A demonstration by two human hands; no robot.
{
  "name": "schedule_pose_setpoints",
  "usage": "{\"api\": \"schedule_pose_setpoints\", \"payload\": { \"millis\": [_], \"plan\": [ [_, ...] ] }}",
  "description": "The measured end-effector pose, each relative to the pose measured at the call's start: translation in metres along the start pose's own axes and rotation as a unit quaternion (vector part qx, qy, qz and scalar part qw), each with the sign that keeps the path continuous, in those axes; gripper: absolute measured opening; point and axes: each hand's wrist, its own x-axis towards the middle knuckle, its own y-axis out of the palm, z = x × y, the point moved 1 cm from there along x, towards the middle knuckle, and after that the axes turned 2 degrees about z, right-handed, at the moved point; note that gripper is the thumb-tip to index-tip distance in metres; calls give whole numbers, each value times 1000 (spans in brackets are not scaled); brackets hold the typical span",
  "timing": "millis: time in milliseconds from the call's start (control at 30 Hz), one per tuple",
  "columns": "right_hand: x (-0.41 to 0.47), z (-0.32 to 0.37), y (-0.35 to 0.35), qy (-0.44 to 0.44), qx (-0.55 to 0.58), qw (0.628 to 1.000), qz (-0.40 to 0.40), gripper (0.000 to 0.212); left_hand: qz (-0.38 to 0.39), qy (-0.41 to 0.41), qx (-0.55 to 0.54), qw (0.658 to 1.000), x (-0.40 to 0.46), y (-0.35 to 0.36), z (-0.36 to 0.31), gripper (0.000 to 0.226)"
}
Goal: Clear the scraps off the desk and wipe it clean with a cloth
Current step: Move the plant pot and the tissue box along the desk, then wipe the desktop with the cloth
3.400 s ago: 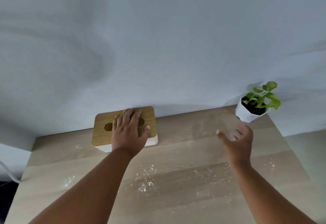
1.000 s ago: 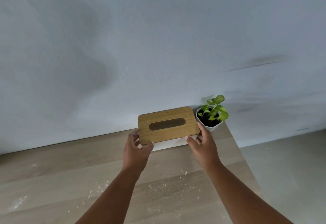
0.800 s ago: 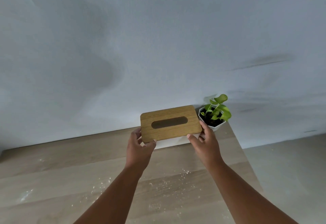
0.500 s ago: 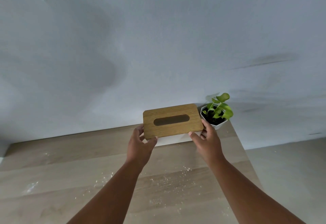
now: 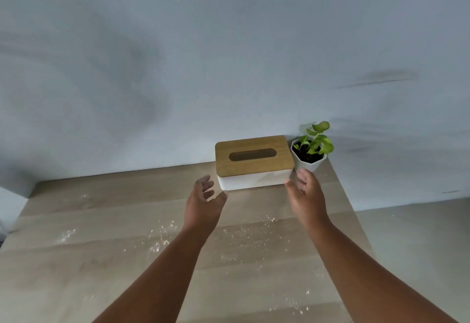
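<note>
Clearing stage, item by item. Tissue box (image 5: 253,163): white body, wooden lid with an oval slot, standing flat at the back of the desk (image 5: 89,266) against the wall (image 5: 229,55), its right end just beside the potted plant (image 5: 310,150) in a white faceted pot at the back right corner. Left hand (image 5: 203,201): fingers spread and loosely bent, holding nothing, the thumb tip near the box's front left corner; whether it touches cannot be told. Right hand (image 5: 306,194): fingers relaxed and open, holding nothing, close by the box's front right corner and just in front of the pot. Scraps (image 5: 239,233): fine pale crumbs and specks scattered over the middle and front of the desk, with a further patch toward the left edge; these are the task's own matter and lie untouched. Cloth: none in view. Judged step: letting go of the parked box so the open surface can be swept. To do it well, draw both hands straight back toward the body rather than sideways, since the right one could knock the light pot or brush its leaves. Keep the forearms lifted off the wood, for dragging them would smear the specks wider. Gather crumbs from the left patch inward into one heap before any wiping, and fetch the cloth only afterwards.
</note>
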Motion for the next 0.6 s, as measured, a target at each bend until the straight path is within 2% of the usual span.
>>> {"api": "schedule_pose_setpoints", "payload": {
  "millis": [133,267,367,500,600],
  "plan": [
    [-35,-15,-11,-6,-28,1000,5,60,13,13,0,1000,-35,-6,17,54],
    [-81,-41,-29,-12,-71,997,12,55,20,34,46,998,-77,-9,38,47],
    [-116,-59,-47,-7,-85,996,13,54,32,54,85,994,-110,-10,56,47],
    [-168,-79,-74,-13,-108,994,7,62,61,67,155,984,-156,-8,76,53],
    [-202,-91,-101,-35,-167,985,1,61,89,91,189,974,-189,1,88,59]
  ]
}}
